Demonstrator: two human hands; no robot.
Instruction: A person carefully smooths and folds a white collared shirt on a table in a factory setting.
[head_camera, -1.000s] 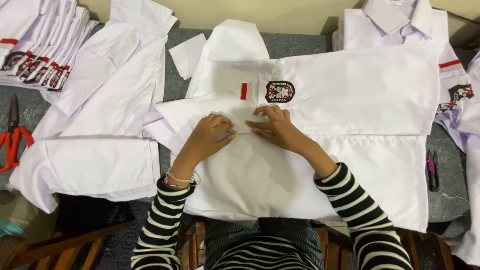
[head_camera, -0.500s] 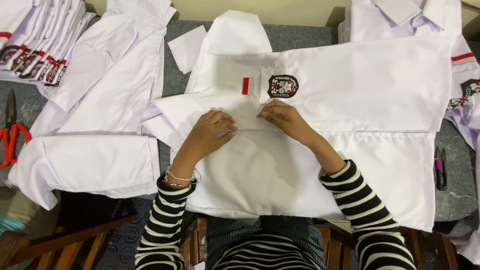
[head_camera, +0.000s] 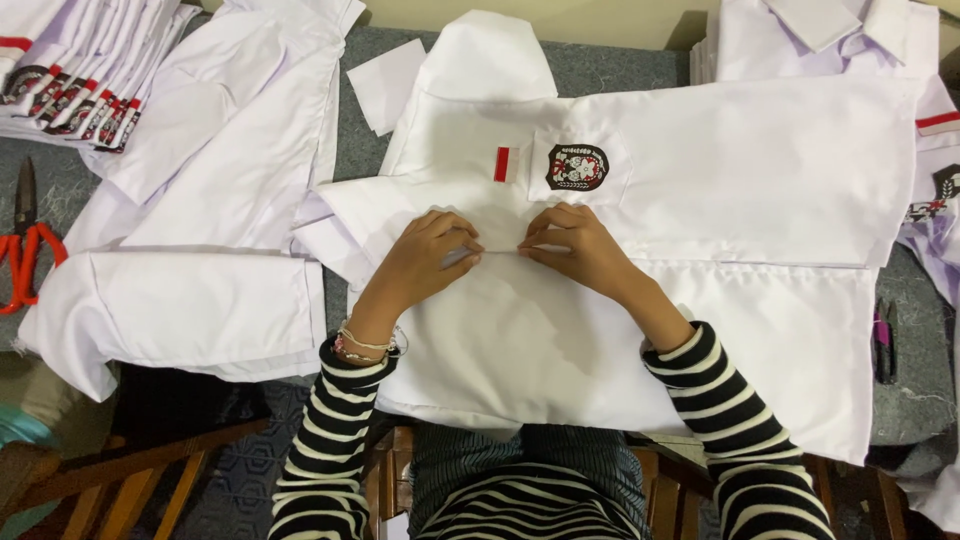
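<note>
Now, work in hand: a white shirt (head_camera: 700, 200) lies flat across the table (head_camera: 620, 65), its front edges being lined up under both hands.
Left hand (head_camera: 425, 262): curled down on the cloth, fingertips pinched on the front edge at the middle seam; no tool in it that I can see.
Right hand (head_camera: 575, 248): likewise closed, fingertips pinching the same edge just beside the left hand, the two nearly touching.
Where the shirt is: directly under and beyond the hands, with the crest badge (head_camera: 577, 167) and a small red tab (head_camera: 501, 164) just past the fingertips.
Done so far, as I judge it: the body is spread smooth, and the collar end lies away from the person.
Left to do, as I judge it: the lower part near the person's lap hangs unfolded off the table's edge, and the sleeve beyond the left hand is loose.
Changed since the earlier frame: the hands sit slightly closer together on the seam; the shirt lies where it did.
Off to the left of the left hand: other white garments (head_camera: 180, 300), a stack of folded shirts (head_camera: 70, 80) and red-handled scissors (head_camera: 25, 250).
Off to the right of the right hand: more folded shirts (head_camera: 830, 40).
</note>
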